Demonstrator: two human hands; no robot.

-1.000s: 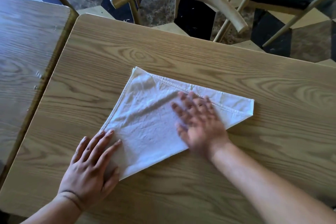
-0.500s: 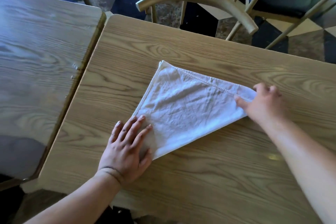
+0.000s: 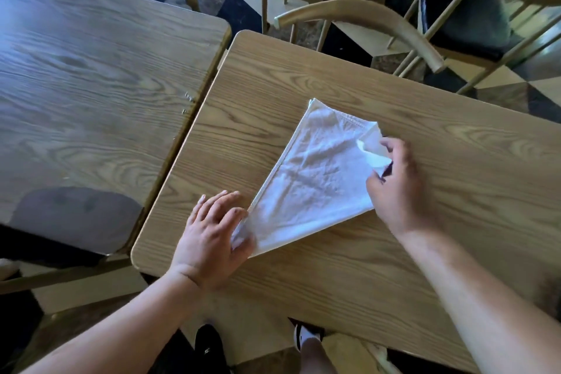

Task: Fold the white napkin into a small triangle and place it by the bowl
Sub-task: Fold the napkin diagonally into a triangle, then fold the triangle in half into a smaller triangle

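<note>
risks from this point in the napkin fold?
1. The right hand pinches only the lifted corner of the white napkin; if it slips, the fold could land skewed.
2. The left hand pins just the near tip, so pulling may drag the cloth across the table.
3. No bowl is in view, so placement may need searching.

White cloth napkin (image 3: 312, 179), folded into a creased triangle, lying flat on pale wood-grain tabletop (image 3: 425, 246). Hemmed edge running from far corner down to near-left tip. Near-left tip pinned under left hand (image 3: 212, 237). Right corner lifted off the wood and curled inward, pinched by right hand (image 3: 397, 188).
</note>
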